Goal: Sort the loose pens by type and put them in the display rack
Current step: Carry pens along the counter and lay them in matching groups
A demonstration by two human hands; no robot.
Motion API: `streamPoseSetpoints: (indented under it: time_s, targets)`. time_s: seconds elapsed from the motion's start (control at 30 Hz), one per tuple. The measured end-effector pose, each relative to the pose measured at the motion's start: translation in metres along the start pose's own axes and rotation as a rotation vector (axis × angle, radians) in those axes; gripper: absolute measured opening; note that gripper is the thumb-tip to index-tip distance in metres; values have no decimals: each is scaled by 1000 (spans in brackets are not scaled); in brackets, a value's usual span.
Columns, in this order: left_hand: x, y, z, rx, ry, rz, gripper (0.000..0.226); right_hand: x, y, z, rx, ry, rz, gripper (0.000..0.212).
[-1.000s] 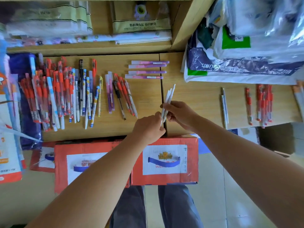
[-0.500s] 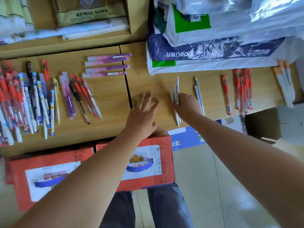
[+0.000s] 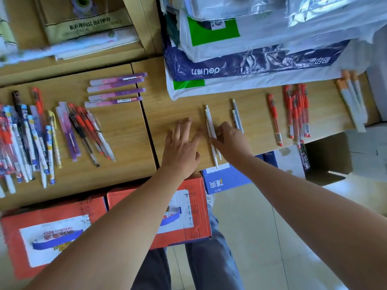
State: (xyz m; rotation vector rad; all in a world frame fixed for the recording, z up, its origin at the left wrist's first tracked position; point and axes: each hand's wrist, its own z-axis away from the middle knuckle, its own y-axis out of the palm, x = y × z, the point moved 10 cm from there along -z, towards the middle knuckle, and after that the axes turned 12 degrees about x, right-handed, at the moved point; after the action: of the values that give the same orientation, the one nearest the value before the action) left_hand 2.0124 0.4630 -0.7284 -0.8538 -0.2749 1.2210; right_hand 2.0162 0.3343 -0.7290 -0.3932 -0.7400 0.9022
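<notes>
Middle of the white pens hidden under the right hand; ends showing toward 12 o'clock and, toward 6 o'clock, just past the table edge. Fingers bent over the barrels, thumb against them, grasping the bundle; count of pens hard to make out. Left hand just beside the bundle at 9 o'clock, flat on the table, fingers straight and spread, released, fingertips smeared by blur.

Mixed pile of pens at far 9 o'clock, cut off by the frame edge, sorts hard to tell apart. Purple pens in a neat row at 10 o'clock. Two grey-white pens near the right hand at 1 o'clock, lower ends hidden behind it. Red pens at 3 o'clock; orange-capped pens beyond, near the table end.

Light wood-grain surface in two sections. Plastic bags heaped at 1 o'clock. Shelf at 11 o'clock, contents blurred. Red cartons and blue carton below the table edge, partly behind the forearms. Pale tiled floor at 5 o'clock.
</notes>
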Motion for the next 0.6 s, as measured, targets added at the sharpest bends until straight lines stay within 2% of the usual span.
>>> streamPoseSetpoints:
  time_s: [0.2, 0.33, 0.5, 0.6]
  targets:
    - [12, -4, 7, -43, 27, 40, 67, 4, 0, -4, 0, 18, 27, 37]
    - [34, -4, 22, -52, 3, 80, 65, 18, -3, 1, -70, -20, 77, 35]
    - [85, -21, 62, -182, -56, 149, 52, 91, 18, 8, -49, -284, 35, 27]
    - [130, -26, 93, -239, -126, 173, 47, 151, 49, 8, 20, -397, 58, 30]
